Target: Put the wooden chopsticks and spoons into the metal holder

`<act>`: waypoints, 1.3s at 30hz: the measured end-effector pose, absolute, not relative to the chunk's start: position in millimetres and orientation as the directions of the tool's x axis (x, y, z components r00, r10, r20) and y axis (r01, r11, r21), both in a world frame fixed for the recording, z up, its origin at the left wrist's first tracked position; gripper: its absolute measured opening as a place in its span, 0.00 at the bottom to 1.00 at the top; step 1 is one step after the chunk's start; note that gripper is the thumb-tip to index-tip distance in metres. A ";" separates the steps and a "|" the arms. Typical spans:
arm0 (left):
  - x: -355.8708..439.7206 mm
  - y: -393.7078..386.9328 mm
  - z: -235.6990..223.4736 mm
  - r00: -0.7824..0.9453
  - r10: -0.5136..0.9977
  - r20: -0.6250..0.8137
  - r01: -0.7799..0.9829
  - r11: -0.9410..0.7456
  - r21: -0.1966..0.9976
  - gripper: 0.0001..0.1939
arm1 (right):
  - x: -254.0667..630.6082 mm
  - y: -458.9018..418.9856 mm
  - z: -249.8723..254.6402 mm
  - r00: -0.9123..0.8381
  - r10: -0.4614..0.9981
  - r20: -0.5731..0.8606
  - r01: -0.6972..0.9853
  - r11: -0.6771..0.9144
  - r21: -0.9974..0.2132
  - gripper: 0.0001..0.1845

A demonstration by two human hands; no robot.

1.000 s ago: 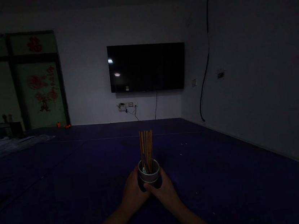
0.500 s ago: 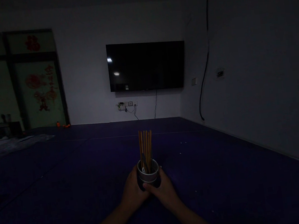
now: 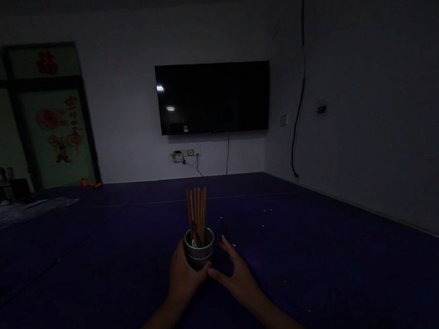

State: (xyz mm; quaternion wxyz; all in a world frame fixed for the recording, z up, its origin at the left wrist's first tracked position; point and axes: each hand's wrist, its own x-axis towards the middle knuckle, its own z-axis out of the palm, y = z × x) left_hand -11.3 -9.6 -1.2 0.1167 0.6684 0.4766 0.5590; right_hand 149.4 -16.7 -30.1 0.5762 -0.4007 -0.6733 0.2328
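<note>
A round metal cup [image 3: 200, 253] stands upright on the dark purple surface [image 3: 139, 227]. Several wooden chopsticks [image 3: 198, 212] rise out of it, along with a darker slim item [image 3: 196, 231] whose kind I cannot make out. My left hand [image 3: 182, 273] is wrapped round the cup's left side, its thumb across the near side. To the right of the cup, my right hand [image 3: 236, 274] has its thumb and fingers apart in a curve. A gap shows between its fingers and the cup; its thumb tip is close to my left thumb and the cup's near side.
On the far wall hangs a television [image 3: 215, 98], with sockets and cords [image 3: 186, 156] below. A black cable [image 3: 300, 106] runs down the right wall. Clear plastic sheeting [image 3: 21, 213] and a dark box [image 3: 9, 190] lie at the left. Small white bits dot the surface.
The cup with the chopsticks has moved left along with my left hand. My right hand has opened and come off the cup's right side.
</note>
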 end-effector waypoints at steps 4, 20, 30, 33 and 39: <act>-37.1 3.5 3.0 -0.284 0.754 0.593 0.605 -0.338 0.721 0.38 | 157.1 -16.2 -31.1 -0.022 0.810 0.586 0.373 0.550 -0.747 0.43; -83.2 20.2 2.9 -0.499 0.724 0.476 0.604 -0.103 0.790 0.32 | 161.7 -14.7 -27.0 -0.049 0.797 0.601 0.473 0.549 -0.689 0.25; -85.6 26.1 -0.2 -0.507 0.718 0.477 0.583 -0.122 0.803 0.34 | 161.2 -15.2 -28.6 -0.062 0.801 0.595 0.466 0.550 -0.693 0.23; -86.6 28.7 -3.1 -0.492 0.724 0.484 0.593 -0.129 0.795 0.35 | 160.9 -15.2 -28.6 -0.070 0.806 0.587 0.469 0.546 -0.694 0.22; -91.7 35.8 -10.1 -0.504 0.745 0.436 0.549 -0.114 0.828 0.38 | 161.7 -13.0 -31.5 -0.077 0.811 0.581 0.472 0.542 -0.695 0.22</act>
